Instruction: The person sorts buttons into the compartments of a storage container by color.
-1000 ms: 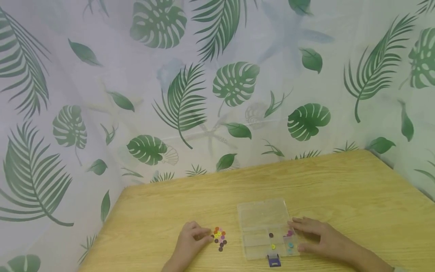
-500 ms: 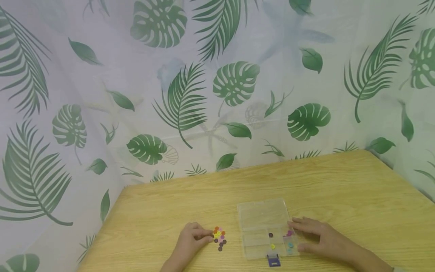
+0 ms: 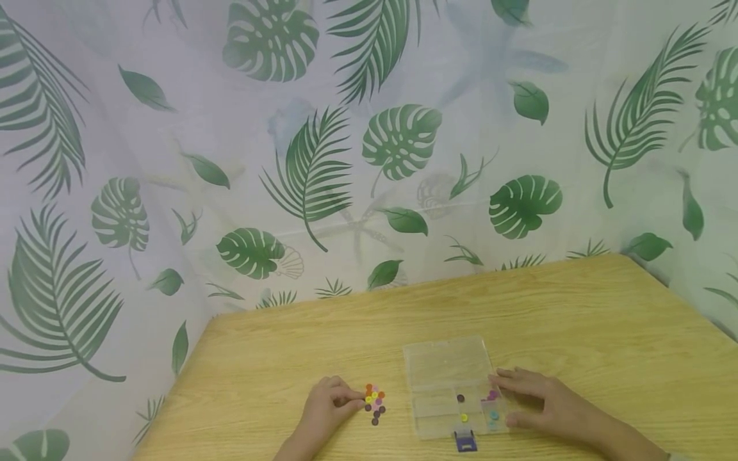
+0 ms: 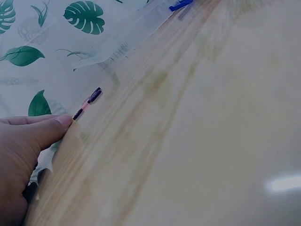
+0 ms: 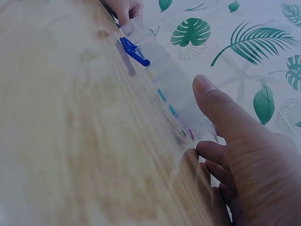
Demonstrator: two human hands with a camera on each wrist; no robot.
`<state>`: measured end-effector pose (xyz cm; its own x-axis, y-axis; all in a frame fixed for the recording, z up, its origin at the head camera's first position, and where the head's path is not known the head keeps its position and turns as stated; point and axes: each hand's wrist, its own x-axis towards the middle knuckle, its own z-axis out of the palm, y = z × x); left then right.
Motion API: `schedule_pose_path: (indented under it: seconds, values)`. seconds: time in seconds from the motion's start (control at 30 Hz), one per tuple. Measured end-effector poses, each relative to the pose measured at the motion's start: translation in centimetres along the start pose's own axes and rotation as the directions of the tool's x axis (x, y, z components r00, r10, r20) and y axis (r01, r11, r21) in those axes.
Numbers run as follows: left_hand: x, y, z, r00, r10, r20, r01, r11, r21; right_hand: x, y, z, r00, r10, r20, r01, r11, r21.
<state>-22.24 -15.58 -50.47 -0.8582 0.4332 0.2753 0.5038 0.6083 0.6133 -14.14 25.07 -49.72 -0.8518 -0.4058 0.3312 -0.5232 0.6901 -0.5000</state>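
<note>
Head view: the left hand [image 3: 325,408] had fingers together against the buttons [image 3: 376,406], left of the open box [image 3: 445,363]; the right hand [image 3: 546,398] flanked its right edge, perhaps steadying it. Left wrist view: whether one was pinched, I couldn't tell. Right wrist view: fingers apart.

- A light, yellowish wood-grain surface [image 3: 548,326], with its streaks running lengthwise and its far edge slanting upward to the right in the head view
- A bright streak of glare [image 4: 286,183] on the surface in the left wrist view
- On the surface, left of centre in the head view, a cluster of small round discs [image 3: 378,402] in orange, yellow, pink, purple and a dark shade, the dark ones trailing toward the near side
- To their right, well apart, a clear plastic box [image 3: 435,404] with compartments, its lid [image 3: 446,363] open toward the far side, its blue latch [image 3: 466,442] toward the near side
</note>
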Motion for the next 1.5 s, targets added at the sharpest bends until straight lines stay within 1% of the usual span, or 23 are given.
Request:
schedule_pose_path:
  seconds: [0.1, 0.17, 0.27, 0.33, 0.47, 0.6, 0.7, 0.87, 0.97, 1.07, 1.2, 1.27, 1.37, 1.5]
  values:
    - [0.0, 0.0, 0.0, 1.0, 0.022, -0.009, -0.022, 1.0, 0.013, 0.0, -0.1, 0.0, 1.0, 0.025, 0.001, -0.025, 1.0, 0.002]
    - [0.0, 0.1, 0.0, 1.0, 0.022, -0.009, -0.022, 1.0, 0.017, -0.1, -0.1, 0.0, 1.0, 0.013, 0.002, -0.013, 1.0, 0.006]
    - [-0.1, 0.2, -0.1, 1.0, 0.004, 0.004, -0.004, 1.0, 0.002, -0.1, -0.1, 0.1, 1.0, 0.004, -0.01, -0.004, 1.0, 0.001]
    - [-0.2, 0.2, -0.2, 1.0, -0.015, 0.016, 0.016, 0.999, -0.028, -0.1, 0.0, 0.1, 1.0, -0.011, -0.014, 0.011, 1.0, 0.005]
    - [-0.4, 0.4, -0.3, 0.998, -0.057, 0.034, 0.06, 0.992, -0.109, -0.1, 0.0, 0.1, 1.0, -0.008, -0.014, 0.008, 1.0, 0.011]
    - [-0.4, 0.4, -0.4, 0.995, -0.09, 0.03, 0.094, 0.984, -0.153, -0.1, -0.1, 0.1, 1.0, 0.015, 0.003, -0.015, 1.0, 0.02]
    - [-0.3, 0.5, -0.3, 0.995, -0.101, 0.009, 0.101, 0.982, -0.161, -0.1, -0.1, 0.1, 1.0, 0.012, 0.004, -0.012, 1.0, 0.02]
    - [-0.1, 1.0, 0.0, 0.997, -0.074, -0.038, 0.067, 0.984, -0.164, -0.1, 0.2, 0.2, 1.0, -0.03, -0.01, 0.03, 0.999, 0.017]
    - [0.2, 1.3, 0.2, 0.998, -0.042, -0.052, 0.032, 0.982, -0.184, 0.0, 0.2, 0.2, 1.0, -0.019, -0.017, 0.019, 1.0, 0.011]
    - [0.4, 1.5, 0.5, 0.998, -0.027, -0.056, 0.015, 0.978, -0.207, 0.0, 0.1, 0.1, 1.0, -0.026, -0.012, 0.027, 1.0, 0.01]
    - [0.6, 1.9, 0.9, 0.999, -0.036, -0.037, 0.027, 0.974, -0.227, 0.0, 0.1, 0.1, 1.0, -0.028, -0.006, 0.028, 1.0, -0.002]
    - [0.8, 2.2, 1.1, 0.999, -0.027, -0.024, 0.02, 0.97, -0.242, 0.0, 0.1, 0.1, 1.0, -0.015, -0.007, 0.015, 1.0, -0.006]
    - [1.2, 2.5, 1.5, 0.999, 0.016, -0.028, -0.023, 0.965, -0.26, 0.0, 0.0, 0.1, 1.0, 0.008, -0.013, -0.008, 1.0, -0.012]
    - [1.8, 3.1, 2.1, 0.995, 0.086, -0.057, -0.099, 0.959, -0.264, 0.1, -0.1, 0.2, 1.0, -0.004, -0.012, 0.004, 1.0, 0.011]
